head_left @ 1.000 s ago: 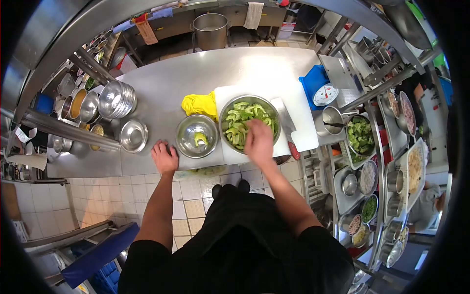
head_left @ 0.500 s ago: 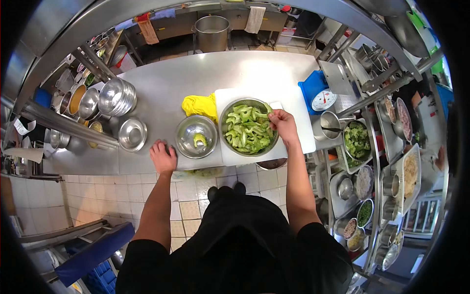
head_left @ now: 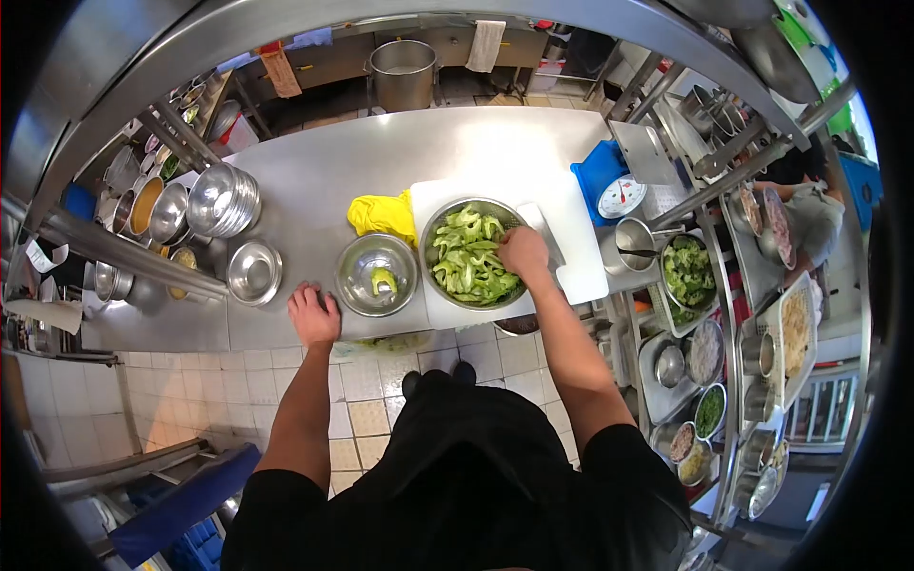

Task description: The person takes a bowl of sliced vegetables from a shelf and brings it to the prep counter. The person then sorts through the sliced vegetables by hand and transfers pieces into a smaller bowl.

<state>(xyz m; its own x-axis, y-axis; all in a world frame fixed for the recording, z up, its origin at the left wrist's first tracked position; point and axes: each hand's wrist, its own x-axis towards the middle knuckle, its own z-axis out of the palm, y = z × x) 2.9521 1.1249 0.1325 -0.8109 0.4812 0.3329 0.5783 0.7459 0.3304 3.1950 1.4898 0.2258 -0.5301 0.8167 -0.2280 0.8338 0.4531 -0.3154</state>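
Note:
My right hand (head_left: 525, 255) is in the right side of a metal bowl (head_left: 427, 276) heaped with curved green vegetable slices (head_left: 466, 247), possibly bitter melon. Its fingers curl into the slices, their tips hidden. The bowl stands on a white cutting board (head_left: 576, 219), with a cleaver (head_left: 545, 235) lying just right of it. Left of the board is a smaller metal bowl (head_left: 357, 293) holding a green slice or so (head_left: 384, 281). My left hand (head_left: 313, 314) rests on the counter's front edge beside that smaller bowl, fingers spread and holding nothing.
A yellow cloth (head_left: 383, 216) lies behind the smaller bowl. Stacked metal bowls (head_left: 226, 200) and another bowl (head_left: 254, 273) stand left. On the right are a blue scale (head_left: 598, 171), a metal pot (head_left: 628, 243) and shelves of ingredients. Another person's sleeve (head_left: 814, 224) shows far right.
My right hand has moved left and down from the bowl's right rim, where it held a slice, into the heap. The cleaver blade is now more exposed. My left hand stays on the counter.

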